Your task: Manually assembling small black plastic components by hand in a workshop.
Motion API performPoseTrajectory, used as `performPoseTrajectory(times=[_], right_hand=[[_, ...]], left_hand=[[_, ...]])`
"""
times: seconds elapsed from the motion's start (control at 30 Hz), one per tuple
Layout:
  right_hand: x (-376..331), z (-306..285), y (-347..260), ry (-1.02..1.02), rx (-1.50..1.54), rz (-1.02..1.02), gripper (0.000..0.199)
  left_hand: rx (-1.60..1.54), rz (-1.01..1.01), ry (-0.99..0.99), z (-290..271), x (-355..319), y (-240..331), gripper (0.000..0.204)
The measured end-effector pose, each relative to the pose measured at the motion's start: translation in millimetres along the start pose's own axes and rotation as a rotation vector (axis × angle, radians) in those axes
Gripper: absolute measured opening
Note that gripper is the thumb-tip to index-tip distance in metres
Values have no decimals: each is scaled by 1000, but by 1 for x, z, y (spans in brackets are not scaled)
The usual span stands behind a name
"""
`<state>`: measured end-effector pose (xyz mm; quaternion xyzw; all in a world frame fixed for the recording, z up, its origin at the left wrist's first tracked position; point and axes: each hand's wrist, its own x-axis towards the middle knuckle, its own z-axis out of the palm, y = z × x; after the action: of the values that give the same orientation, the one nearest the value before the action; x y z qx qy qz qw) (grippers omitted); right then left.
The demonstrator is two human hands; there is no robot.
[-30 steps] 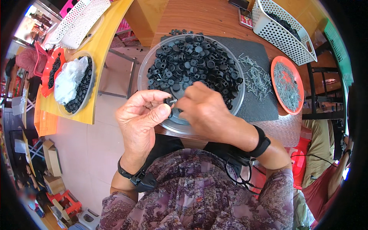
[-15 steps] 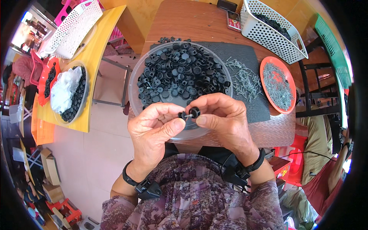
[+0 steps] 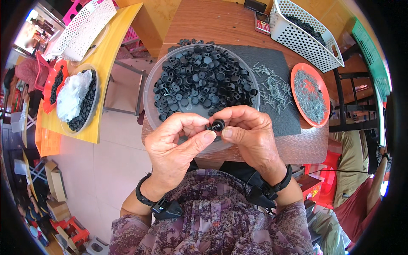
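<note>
The left hand pinches a small black piece between thumb and forefinger; the right hand has its own grip pinched on a rounded black part, the two pieces meeting fingertip to fingertip; a metallic glint shows within the rounded part, though whether it is a screw cannot be told. Both pieces are held above the near side of a clear round tub, in front of the chest; the facing pinches seem to keep them in line and steady, and the tub below would probably catch a dropped one.

The tub is heaped with loose black parts, within easy reach of both hands; it stands on the brown wooden surface, partly over a dark mat. Screws lie scattered on the mat to the right of the tub, perhaps spread for easier picking; just beyond, an orange-red plate holds many more, likely as a supply; a white perforated basket with dark contents stands toward the far right, out of the hands' way.
</note>
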<state>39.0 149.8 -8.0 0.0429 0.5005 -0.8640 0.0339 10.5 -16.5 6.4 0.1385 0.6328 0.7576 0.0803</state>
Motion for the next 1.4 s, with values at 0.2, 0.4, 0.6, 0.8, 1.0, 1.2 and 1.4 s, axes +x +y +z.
performPoseTrajectory(times=[0.2, 0.4, 0.6, 0.8, 1.0, 1.2, 1.4], right_hand=[[0, 1, -1, -12, -66, -13, 29], [-1, 1, 0, 10, -82, -27, 29], [-1, 0, 2, 21, -105, -40, 28], [-3, 2, 3, 53, -200, -49, 24], [-4, 4, 3, 94, -215, -55, 21], [-5, 4, 0, 107, -169, -48, 17], [-5, 0, -1, 85, -211, -129, 15]], left_hand=[[121, 28, 27, 0, 0, -3, 19], [180, 22, 36, 1, 1, -3, 18], [206, 69, 22, 1, 2, -6, 19], [266, 120, 21, 1, 3, -8, 19], [162, 20, 2, 4, 3, -6, 24], [149, 18, -52, 1, 4, -10, 26], [148, 12, -101, 3, 6, -10, 30]])
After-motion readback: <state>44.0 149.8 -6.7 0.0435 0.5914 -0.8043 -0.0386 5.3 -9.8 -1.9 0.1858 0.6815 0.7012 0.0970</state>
